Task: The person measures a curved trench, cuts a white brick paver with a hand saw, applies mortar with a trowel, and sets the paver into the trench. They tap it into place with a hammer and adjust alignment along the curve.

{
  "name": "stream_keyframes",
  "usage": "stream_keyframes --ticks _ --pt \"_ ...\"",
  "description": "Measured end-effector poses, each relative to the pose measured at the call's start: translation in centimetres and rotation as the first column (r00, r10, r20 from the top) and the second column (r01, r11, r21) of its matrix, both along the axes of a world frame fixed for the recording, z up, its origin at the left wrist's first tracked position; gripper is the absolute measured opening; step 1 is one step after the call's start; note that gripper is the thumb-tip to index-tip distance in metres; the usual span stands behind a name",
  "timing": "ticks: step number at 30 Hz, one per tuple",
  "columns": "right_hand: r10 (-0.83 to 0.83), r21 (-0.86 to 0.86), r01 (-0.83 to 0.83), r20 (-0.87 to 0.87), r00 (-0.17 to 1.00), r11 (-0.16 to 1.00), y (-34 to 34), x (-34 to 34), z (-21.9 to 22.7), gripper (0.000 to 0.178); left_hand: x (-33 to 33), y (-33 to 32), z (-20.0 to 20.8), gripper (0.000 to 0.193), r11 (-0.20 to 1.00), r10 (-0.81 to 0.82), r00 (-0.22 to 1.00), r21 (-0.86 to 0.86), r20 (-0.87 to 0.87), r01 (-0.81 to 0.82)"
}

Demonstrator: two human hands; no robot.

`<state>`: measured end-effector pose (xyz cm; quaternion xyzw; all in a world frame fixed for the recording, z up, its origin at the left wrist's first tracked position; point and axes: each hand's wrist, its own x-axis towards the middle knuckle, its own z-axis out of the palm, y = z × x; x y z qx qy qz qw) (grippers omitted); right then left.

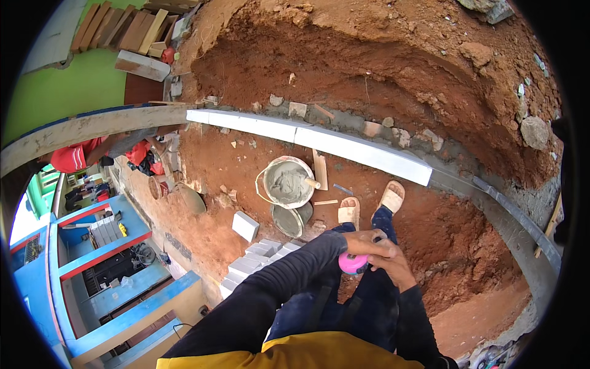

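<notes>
- Yellow cloth of the person's shirt (pixel 335 352) was nearest the head camera, and dark sleeves (pixel 276 280) reached up from it.
- One pink round thing (pixel 352 264) was up against the left hand (pixel 365 243), above the dark pants (pixel 307 320). The left fingers looked curled, pinching it from above. The right hand (pixel 396 269) was close by, its fingers bent beside the left ones. I could not tell if they pinched the pink round thing or only touched it.
- Both hands met in front of the body, maybe so the pink round thing would not slip and was easy to see.
- One bucket (pixel 266 184) of gray mix (pixel 284 182) stood past the sandals (pixel 393 195). A handle (pixel 313 183) poked over its edge, maybe so it was easy to grab. A darker bucket (pixel 286 222) was just beside it.
- Long white blocks (pixel 359 147) were set end to end, so they made one line. More pale blocks (pixel 249 264) were piled on the left, maybe to be near.
- Hands hid part of the pink round thing, and the left sleeve seemed to cover some of the pile. Whatever was on the handle's other end was hard to see. A person in red (pixel 72 158) was partly hidden by a pale beam (pixel 92 126).
</notes>
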<state>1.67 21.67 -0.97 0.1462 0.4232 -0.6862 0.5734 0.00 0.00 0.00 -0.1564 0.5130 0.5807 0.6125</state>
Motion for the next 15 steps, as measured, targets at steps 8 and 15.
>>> stream_keyframes --ticks 8,15 --pt "-0.528 0.216 0.502 0.083 0.845 0.837 5.2 -2.7 -3.8 0.011 4.4 -12.6 -0.8 0.072 0.94 -0.241 0.965 -0.273 -0.101 0.206" --pt "-0.916 0.441 0.868 -0.203 0.345 0.229 20.4 -8.2 -13.1 0.018 4.9 -23.4 -2.2 0.036 0.87 -0.154 0.962 -0.493 -0.224 0.025"
